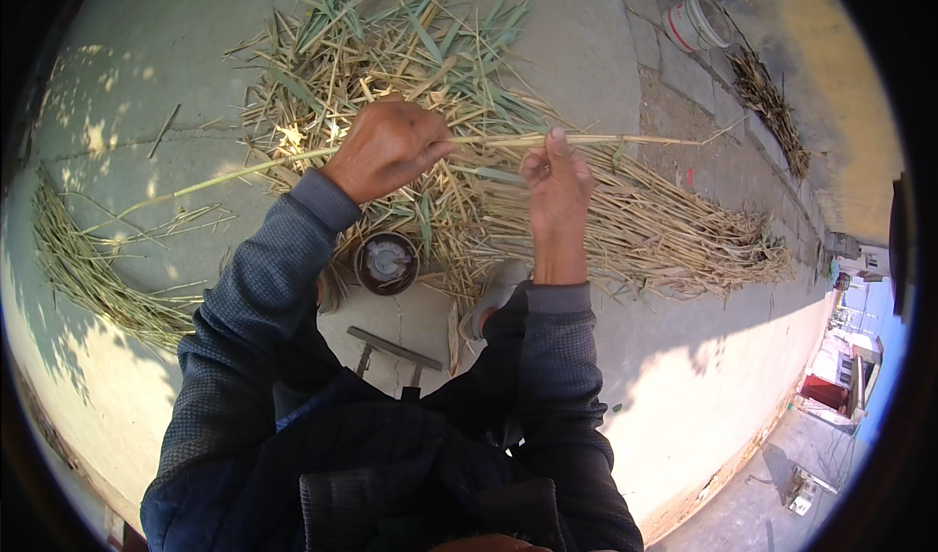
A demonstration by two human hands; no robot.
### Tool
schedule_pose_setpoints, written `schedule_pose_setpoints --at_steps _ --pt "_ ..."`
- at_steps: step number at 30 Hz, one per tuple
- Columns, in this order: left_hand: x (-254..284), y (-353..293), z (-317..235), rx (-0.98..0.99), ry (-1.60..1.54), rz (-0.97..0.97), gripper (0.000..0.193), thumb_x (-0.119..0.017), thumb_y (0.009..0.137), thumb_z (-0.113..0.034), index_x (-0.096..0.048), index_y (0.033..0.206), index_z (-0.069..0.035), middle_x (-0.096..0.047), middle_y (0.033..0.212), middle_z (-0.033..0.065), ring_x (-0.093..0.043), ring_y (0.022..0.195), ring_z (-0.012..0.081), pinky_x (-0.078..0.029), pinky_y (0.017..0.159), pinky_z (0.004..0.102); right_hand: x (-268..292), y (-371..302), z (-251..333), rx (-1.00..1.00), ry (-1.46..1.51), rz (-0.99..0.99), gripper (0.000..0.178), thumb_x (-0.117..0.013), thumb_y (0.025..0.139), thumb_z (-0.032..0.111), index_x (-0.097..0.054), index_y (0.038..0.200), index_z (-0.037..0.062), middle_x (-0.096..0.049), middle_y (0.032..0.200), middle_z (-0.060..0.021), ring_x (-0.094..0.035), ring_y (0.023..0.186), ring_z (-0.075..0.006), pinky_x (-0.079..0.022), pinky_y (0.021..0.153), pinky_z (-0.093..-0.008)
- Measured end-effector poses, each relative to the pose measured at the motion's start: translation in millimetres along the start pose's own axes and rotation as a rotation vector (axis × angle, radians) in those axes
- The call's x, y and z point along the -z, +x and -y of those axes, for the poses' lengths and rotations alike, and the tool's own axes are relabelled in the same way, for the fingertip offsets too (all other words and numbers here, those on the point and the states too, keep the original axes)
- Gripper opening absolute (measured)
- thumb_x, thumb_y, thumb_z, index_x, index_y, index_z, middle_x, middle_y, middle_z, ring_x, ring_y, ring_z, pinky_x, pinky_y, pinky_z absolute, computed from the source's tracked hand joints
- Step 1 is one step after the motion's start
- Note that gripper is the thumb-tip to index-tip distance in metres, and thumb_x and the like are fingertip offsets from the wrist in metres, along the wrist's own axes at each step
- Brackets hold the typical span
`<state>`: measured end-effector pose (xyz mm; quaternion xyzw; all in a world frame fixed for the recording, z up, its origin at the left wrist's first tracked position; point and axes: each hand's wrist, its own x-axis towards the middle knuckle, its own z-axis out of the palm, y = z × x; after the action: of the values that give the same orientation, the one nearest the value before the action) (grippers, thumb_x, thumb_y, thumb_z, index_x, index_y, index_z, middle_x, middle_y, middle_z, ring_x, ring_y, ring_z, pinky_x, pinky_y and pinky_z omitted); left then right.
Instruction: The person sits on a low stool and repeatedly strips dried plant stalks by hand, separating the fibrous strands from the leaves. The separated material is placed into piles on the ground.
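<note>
A long pale plant stalk stretches sideways between my hands, its thin tip out to the right and its greener length running down to the left. My left hand is closed round it in a fist. Near the right part, my right hand pinches the stalk between thumb and fingers. Below both hands lies a heap of dry leaves and husks, with some green blades on top. A bundle of stripped stalks spreads out to the right, beneath my right hand.
A round dark container stands between my feet, with a metal T-shaped piece nearer me. Greener stalks lie at the left. A white bucket and a dark bundle of twigs are by the far right wall.
</note>
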<state>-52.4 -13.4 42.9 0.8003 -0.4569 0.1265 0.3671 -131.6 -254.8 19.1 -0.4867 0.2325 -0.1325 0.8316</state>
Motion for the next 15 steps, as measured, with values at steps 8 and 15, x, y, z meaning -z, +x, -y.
schedule_pose_setpoints --at_steps 8,15 --pt "17 6 2 0.211 -0.244 0.018 0.026 -0.079 0.089 -0.029 -0.072 0.084 -0.005 -0.068 0.069 0.0103 -0.066 0.063 0.028 -0.049 0.058 0.0401 -12 -6 -16 0.017 0.119 0.226 0.019 -0.075 0.097 0.02 -0.065 0.097 0.0036 -0.072 0.087 -0.0101 -0.073 0.079 -0.0216 -0.061 0.07 -0.0319" --pt "37 1 2 0.319 -0.326 0.017 0.027 -0.08 0.09 -0.031 -0.073 0.082 -0.005 -0.068 0.066 0.0064 -0.063 0.058 0.02 -0.047 0.054 0.0356 -5 7 -36 -0.197 -0.229 0.149 0.023 -0.075 0.096 0.018 -0.063 0.105 0.0005 -0.072 0.094 -0.0121 -0.072 0.086 -0.0203 -0.059 0.077 -0.0329"
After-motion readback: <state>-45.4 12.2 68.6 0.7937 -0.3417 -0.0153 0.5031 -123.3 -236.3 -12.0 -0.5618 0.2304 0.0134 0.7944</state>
